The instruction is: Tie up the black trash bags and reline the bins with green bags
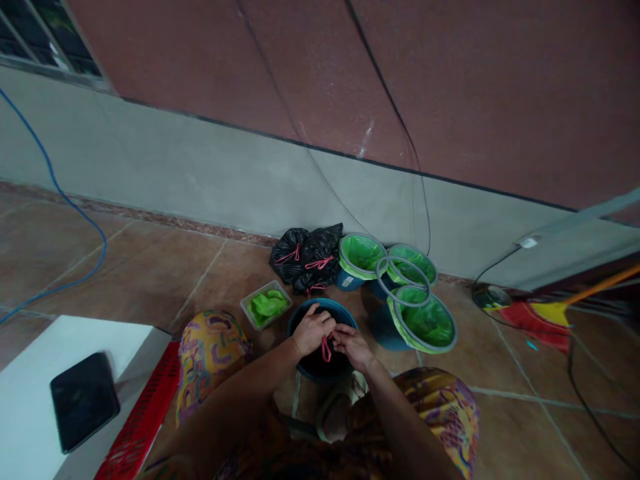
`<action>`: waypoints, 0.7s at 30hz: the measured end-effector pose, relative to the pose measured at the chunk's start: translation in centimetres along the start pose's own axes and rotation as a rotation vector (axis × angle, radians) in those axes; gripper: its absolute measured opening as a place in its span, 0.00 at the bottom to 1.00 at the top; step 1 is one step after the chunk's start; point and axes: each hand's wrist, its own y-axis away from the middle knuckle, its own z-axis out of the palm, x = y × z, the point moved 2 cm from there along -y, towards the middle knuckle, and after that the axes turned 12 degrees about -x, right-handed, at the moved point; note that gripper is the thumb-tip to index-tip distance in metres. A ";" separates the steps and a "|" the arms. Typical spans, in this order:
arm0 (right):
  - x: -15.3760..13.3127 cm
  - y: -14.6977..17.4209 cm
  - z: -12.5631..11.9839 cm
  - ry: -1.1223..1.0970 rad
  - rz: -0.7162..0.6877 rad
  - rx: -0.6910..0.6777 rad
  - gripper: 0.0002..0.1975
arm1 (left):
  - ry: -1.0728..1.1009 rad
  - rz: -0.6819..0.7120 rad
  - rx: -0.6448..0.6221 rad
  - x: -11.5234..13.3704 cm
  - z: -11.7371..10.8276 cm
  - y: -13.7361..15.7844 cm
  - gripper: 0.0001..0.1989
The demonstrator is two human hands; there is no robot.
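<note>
A dark blue bin (299, 308) stands on the floor between my knees, with a black interior that looks like a trash bag, though it is too dark to be sure. Over its mouth, my left hand (311, 332) and my right hand (354, 348) meet with fingers pinched on a red drawstring (326, 349). The string forms a loop hanging down between them. Behind the bin, several tied black trash bags (320, 250) with red drawstring bows lean together near the wall.
Right of the bin stand three blue bins with green liners (425, 323), a loose grey ring (411, 304) lying across them. A clear tub of green bags (267, 305) sits left. A phone (85, 401) rests on a white surface (30, 380); a red-yellow broom (540, 320) lies far right.
</note>
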 end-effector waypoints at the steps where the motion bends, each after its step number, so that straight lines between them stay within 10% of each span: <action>1: -0.1 0.0 0.0 0.021 -0.002 0.019 0.19 | 0.022 -0.019 0.001 -0.1 -0.1 0.0 0.09; 11: -2.2 -0.2 0.3 0.393 -0.110 0.222 0.10 | 0.214 -0.189 -0.069 -0.8 0.1 0.0 0.11; 21: -2.1 0.1 -0.6 -0.035 -0.093 0.239 0.09 | 0.239 -0.328 -0.182 -1.2 0.1 0.5 0.11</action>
